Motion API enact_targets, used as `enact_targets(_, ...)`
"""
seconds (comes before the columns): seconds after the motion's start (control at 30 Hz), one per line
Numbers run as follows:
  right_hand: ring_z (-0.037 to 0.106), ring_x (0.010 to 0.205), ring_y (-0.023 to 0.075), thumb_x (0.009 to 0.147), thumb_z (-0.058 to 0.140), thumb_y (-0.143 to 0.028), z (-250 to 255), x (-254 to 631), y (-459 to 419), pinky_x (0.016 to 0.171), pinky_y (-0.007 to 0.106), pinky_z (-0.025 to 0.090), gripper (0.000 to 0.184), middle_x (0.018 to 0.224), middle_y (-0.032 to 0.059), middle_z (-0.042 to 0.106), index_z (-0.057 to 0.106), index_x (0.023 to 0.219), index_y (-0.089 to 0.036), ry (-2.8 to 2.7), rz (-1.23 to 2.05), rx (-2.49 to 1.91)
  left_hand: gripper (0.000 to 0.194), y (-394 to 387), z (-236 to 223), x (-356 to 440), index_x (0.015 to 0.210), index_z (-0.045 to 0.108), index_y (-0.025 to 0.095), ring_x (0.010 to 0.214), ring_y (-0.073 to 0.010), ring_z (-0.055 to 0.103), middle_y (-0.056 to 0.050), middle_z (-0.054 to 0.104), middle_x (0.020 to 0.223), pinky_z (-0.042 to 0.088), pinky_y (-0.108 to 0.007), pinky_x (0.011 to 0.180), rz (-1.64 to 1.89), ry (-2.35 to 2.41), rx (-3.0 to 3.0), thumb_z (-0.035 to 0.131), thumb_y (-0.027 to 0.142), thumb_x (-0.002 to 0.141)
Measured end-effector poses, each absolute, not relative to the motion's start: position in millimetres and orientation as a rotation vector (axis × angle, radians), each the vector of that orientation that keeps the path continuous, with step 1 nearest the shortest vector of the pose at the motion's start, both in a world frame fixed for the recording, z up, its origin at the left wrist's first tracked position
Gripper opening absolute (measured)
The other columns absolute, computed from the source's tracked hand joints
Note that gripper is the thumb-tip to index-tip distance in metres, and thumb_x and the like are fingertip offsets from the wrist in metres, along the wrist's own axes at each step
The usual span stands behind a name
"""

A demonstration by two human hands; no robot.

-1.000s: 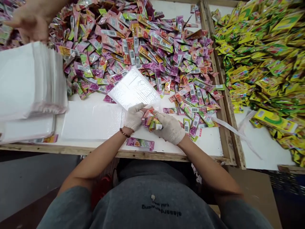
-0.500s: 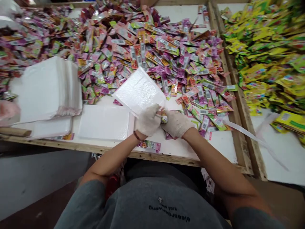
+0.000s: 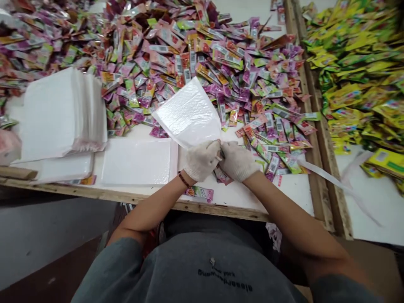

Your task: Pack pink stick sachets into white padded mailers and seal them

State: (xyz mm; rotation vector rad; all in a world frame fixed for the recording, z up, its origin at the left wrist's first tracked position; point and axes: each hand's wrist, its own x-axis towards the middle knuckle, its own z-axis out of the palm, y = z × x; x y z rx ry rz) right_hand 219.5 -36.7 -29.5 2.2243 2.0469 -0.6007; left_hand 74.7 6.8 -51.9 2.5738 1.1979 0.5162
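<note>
A white bubble mailer (image 3: 192,111) is tilted up over the table, its near end between my gloved hands. My left hand (image 3: 203,160) is closed on the mailer's near edge. Close against it, my right hand (image 3: 239,160) is closed at the same end, its fingertips meeting the left ones. Something small and dark shows between the fingers, too covered to name. Below the hands lies a small pink snack packet (image 3: 223,176), partly hidden by my right hand. Another packet (image 3: 200,192) rests near the table's front edge.
One flat bubble mailer (image 3: 137,162) lies to the left, beside a thick stack of mailers (image 3: 50,113). Small colourful packets (image 3: 176,50) are heaped across the back. A wooden divider (image 3: 318,122) separates them from yellow-green bags (image 3: 350,84). A white strip (image 3: 328,179) crosses the divider.
The colourful packet seen between my hands is now mostly hidden. My fingers have drawn together at the mailer's near end, and the mailer stands a little more upright. The view has shifted slightly.
</note>
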Motion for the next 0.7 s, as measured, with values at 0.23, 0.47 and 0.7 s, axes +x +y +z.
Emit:
enact_targets(0.23,0.068,0.112,0.0294,0.097,0.059,-0.037,-51,246,-35,0.094,0.04,0.054,0.036,0.124,0.0145,0.072,0.065,0.129,-0.019,2.392,-0.954,2.326,0.034,22,-58,70,0.103,0.075,0.02,0.083,-0.0211,0.068,-0.009,0.075,0.095,0.041,-0.032,0.065,0.471,1.282,2.606,0.044,0.032,0.11)
enact_targets(0.47,0.066,0.096,0.027,0.095,0.048,-0.026,-84,235,-14,0.09,0.04,0.052,0.024,0.106,0.0139,0.072,0.07,0.1,-0.018,2.279,-0.905,2.598,0.023,16,-68,74,0.098,0.074,0.02,0.083,-0.0206,0.065,-0.008,0.074,0.094,0.045,-0.032,0.072,0.501,0.984,2.617,0.052,0.023,0.102)
enact_targets(0.7,0.063,0.113,0.0307,0.093,0.061,-0.041,-68,240,-38,0.097,0.043,0.05,0.04,0.121,0.0177,0.072,0.068,0.122,-0.014,2.485,-0.489,2.792,0.024,31,-55,57,0.113,0.065,0.018,0.083,-0.0203,0.063,-0.007,0.07,0.1,0.048,-0.033,0.073,0.665,1.228,2.351,0.064,0.035,0.096)
